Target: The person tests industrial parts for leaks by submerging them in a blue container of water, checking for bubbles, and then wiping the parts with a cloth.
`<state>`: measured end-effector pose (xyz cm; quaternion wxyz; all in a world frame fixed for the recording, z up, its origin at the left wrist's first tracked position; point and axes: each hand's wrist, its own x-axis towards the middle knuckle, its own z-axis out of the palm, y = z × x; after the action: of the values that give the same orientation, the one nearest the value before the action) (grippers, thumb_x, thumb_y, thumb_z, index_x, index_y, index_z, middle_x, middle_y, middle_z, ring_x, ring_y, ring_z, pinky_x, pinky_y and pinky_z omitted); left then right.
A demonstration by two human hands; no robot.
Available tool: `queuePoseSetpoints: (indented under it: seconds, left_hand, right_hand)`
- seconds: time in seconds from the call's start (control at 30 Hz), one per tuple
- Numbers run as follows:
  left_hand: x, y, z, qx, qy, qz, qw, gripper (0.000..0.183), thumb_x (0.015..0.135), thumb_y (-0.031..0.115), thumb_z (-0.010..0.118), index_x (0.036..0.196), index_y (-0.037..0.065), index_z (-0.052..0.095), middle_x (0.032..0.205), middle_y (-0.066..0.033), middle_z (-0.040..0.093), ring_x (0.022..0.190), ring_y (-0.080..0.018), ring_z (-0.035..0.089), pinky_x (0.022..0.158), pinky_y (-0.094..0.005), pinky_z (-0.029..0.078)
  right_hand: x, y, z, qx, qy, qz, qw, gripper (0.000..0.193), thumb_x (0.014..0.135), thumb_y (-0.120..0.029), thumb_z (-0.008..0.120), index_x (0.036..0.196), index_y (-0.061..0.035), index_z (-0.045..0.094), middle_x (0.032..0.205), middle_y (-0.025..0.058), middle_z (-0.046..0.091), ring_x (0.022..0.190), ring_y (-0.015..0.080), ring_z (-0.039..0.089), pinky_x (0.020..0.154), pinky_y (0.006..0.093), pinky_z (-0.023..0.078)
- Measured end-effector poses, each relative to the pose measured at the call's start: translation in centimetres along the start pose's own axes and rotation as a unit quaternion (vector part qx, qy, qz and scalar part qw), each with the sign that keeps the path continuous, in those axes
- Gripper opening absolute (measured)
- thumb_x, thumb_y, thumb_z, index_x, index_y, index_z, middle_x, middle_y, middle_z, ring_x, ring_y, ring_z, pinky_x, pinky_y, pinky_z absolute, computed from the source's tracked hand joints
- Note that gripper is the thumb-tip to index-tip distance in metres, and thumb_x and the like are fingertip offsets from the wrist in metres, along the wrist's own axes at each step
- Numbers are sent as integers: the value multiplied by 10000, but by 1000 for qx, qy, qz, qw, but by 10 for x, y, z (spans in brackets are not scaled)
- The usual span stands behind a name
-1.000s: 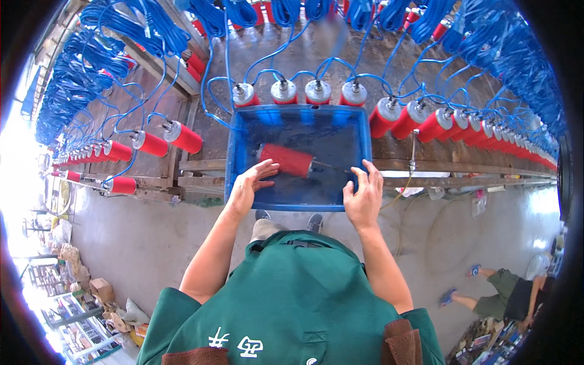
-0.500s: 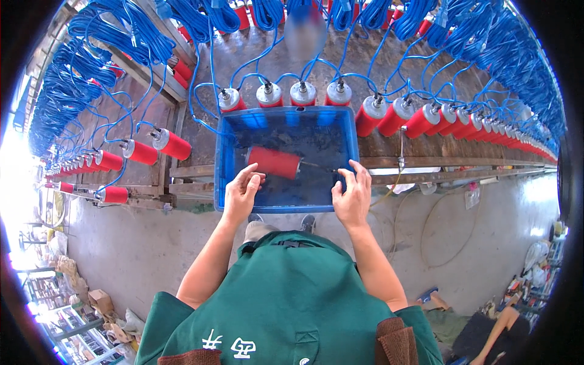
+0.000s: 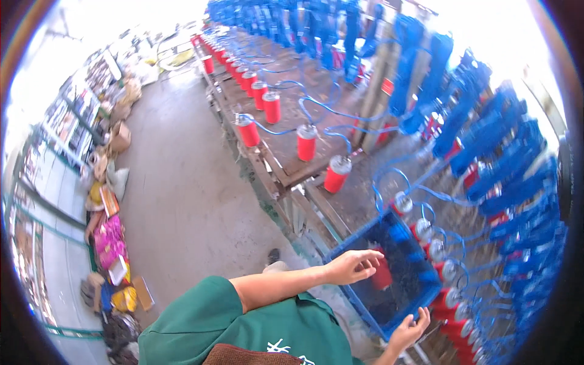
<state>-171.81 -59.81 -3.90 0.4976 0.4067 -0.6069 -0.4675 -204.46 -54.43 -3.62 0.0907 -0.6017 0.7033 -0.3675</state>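
Note:
A blue plastic bin (image 3: pixel 359 311) stands at the lower right, against the table's edge, with dark water or a dark bottom inside. In it lies a red cylinder (image 3: pixel 382 275), partly hidden behind my left hand. Above the bin's near side hovers my left hand (image 3: pixel 354 266), its fingers apart and nothing held. My right hand (image 3: pixel 410 330) is beside the bin's rim at the lower right corner, fingers spread and slightly bent; whether it touches the rim I cannot tell.
Red cylinders with metal caps, such as one standing cylinder (image 3: pixel 306 143), line the brown table (image 3: pixel 286 167), joined to blue cables (image 3: pixel 420 79) hung in coils. To the left are a grey floor (image 3: pixel 182 152), a cardboard box (image 3: pixel 120 136) and shelves (image 3: pixel 52 137).
My view has swung to the left, so the bin and both hands now appear at the lower right. The red cylinder stays in the bin, and both hands remain free of any object.

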Motion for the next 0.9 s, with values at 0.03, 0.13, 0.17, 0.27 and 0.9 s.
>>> queuePoseSetpoints:
  seconds: [0.03, 0.13, 0.17, 0.27, 0.9]
  left_hand:
    - [-3, 4, -14, 3, 23, 17, 1000, 462, 1020, 89, 660, 1470, 94, 557, 1113, -91, 733, 952, -182, 712, 848, -336, 594]
    - [-17, 13, -74, -5, 81, -31, 996, 499, 1029, 105, 665, 1510, 97, 532, 1162, -96, 732, 979, -161, 705, 876, -341, 580]
    - [-27, 14, -101, 8, 113, -50, 992, 509, 1026, 105, 665, 1516, 101, 522, 1157, -96, 735, 952, -161, 711, 873, -349, 581]
    - [-44, 1, -165, 2, 186, -58, 981, 517, 1016, 80, 669, 1511, 88, 519, 1119, -85, 738, 930, -156, 718, 867, -345, 583]
    - [-203, -45, -594, -45, 579, -122, 805, 368, 1048, 50, 595, 1415, 37, 586, 1067, -115, 745, 912, -165, 733, 838, -307, 613]
  right_hand:
    - [13, -12, 2, 8, -13, -3, 1000, 370, 948, 32, 609, 1315, -3, 637, 1425, 136, 619, 1255, 305, 623, 920, 359, 547]
    - [47, -54, 18, 5, -58, -51, 997, 406, 997, 6, 586, 1402, -8, 590, 1353, 143, 651, 1231, 266, 633, 916, 369, 554]
    - [54, -131, 10, 5, -104, -4, 995, 373, 1013, -80, 675, 1377, 0, 655, 1402, 214, 653, 1203, 348, 683, 998, 374, 580]
    - [58, -193, 41, 53, -114, 23, 992, 369, 1002, -57, 677, 1364, 11, 659, 1319, 198, 703, 1178, 316, 693, 986, 383, 583]
    - [84, -781, 399, 131, -441, -510, 727, 657, 950, -59, 640, 1580, -63, 452, 857, 159, 754, 759, 312, 739, 749, 427, 572]
